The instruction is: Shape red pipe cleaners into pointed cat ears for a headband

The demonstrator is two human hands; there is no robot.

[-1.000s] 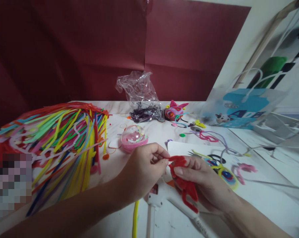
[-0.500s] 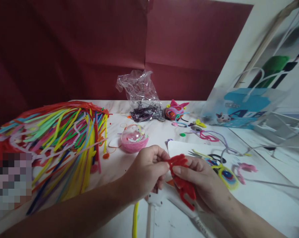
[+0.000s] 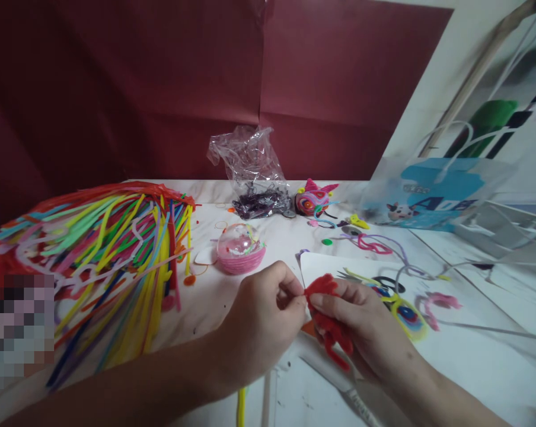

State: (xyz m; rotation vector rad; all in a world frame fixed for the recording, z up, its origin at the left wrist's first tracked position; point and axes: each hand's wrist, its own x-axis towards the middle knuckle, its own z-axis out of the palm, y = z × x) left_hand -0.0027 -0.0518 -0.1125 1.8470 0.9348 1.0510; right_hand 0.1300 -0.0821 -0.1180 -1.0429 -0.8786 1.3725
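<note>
A bundle of bent red pipe cleaners is held between my two hands above the table. My right hand grips it, thumb on top, with looped ends hanging below the palm. My left hand pinches the bundle's left tip between thumb and forefinger. Beneath the hands lies a white glue gun, partly hidden by them. Just beyond the left hand sits a clear ball whose lower half is wrapped in pink pipe cleaner.
Many coloured pipe cleaners spread over the left side. At the back stand a clear plastic bag and a pink animal head. Yellow-and-blue coiled eye shapes rest on white paper at right, near a carrier bag.
My left hand has rolled slightly, its fingers curling closer at the red tip. The red bundle has turned a little in my right hand.
</note>
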